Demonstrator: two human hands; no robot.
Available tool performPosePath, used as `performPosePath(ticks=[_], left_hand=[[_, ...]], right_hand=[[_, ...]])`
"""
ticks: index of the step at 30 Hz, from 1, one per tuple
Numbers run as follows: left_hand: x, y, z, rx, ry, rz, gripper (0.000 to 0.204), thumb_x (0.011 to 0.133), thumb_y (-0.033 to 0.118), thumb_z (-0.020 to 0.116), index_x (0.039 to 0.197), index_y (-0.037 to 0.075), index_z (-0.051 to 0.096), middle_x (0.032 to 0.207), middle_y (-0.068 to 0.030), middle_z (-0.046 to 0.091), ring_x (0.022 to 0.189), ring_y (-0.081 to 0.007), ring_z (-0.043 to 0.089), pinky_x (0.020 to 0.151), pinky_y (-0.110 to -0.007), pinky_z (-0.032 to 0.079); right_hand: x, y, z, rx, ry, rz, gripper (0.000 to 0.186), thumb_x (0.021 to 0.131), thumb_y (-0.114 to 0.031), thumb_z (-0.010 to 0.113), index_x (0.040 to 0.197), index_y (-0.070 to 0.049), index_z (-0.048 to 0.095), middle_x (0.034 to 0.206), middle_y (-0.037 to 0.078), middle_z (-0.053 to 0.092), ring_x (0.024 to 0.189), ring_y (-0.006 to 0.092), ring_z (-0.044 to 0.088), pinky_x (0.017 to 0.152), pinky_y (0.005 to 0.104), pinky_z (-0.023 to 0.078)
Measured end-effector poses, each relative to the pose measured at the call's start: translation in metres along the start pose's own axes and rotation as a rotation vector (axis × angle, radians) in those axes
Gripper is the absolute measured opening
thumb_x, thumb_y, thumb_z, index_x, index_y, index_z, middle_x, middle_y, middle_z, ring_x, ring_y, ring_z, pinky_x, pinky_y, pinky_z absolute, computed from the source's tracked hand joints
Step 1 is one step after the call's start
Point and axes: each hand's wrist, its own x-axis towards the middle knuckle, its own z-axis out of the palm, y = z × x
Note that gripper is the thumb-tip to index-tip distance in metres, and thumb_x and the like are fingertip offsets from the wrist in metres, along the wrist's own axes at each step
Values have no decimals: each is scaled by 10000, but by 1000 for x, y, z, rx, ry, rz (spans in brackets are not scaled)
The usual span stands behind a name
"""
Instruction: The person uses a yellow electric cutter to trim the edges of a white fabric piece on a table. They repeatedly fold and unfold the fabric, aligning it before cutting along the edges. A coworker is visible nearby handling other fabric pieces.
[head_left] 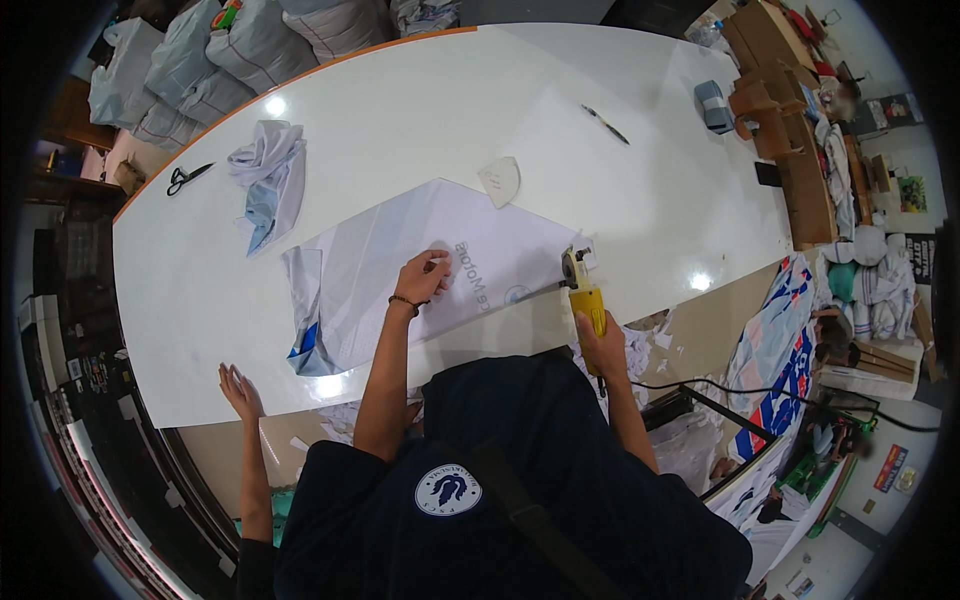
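My right hand (598, 345) grips a yellow handheld electric cutter (586, 300), its dark head at the right tip of a large white fabric piece (400, 310) with grey printing. My left hand (425, 277) is over the middle of this fabric, fingers curled; what, if anything, they hold is unclear. The fabric's left end is folded, showing a blue patch (310, 345). A small pale pattern piece (500, 180) lies just beyond the fabric.
Another person's hand (240, 393) reaches onto the white table (180, 330) at left. Scissors (188, 178), crumpled cloth (270, 170), a pen (605, 123) and a grey bundle (712, 105) lie around. Sacks (180, 75), cardboard boxes (760, 95) and a black cord (720, 386) surround me.
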Motion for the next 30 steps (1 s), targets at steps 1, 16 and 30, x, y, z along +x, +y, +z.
performPosePath(ticks=[1, 16, 30], left_hand=[[0, 0, 0, 3, -4, 4, 354, 960, 265, 641, 1220, 25, 661, 859, -61, 712, 645, -109, 657, 568, -251, 537], [3, -5, -5, -7, -28, 21, 357, 946, 268, 648, 1215, 34, 666, 866, -66, 717, 653, -110, 671, 586, -253, 546], [4, -9, -6, -35, -30, 35, 349, 948, 264, 654, 1213, 37, 668, 845, -58, 714, 657, -106, 668, 576, -253, 539]], right_hand=[[2, 0, 2, -7, 8, -2, 475, 925, -429, 683, 1051, 28, 651, 886, 152, 696, 777, 220, 655, 718, 368, 523], [21, -9, 23, 40, 96, 39, 522, 937, -495, 664, 1000, 23, 656, 848, 136, 687, 738, 201, 656, 687, 362, 527], [48, -2, 28, 82, 188, 79, 534, 944, -515, 647, 967, 18, 620, 724, 98, 624, 552, 188, 634, 506, 333, 526]])
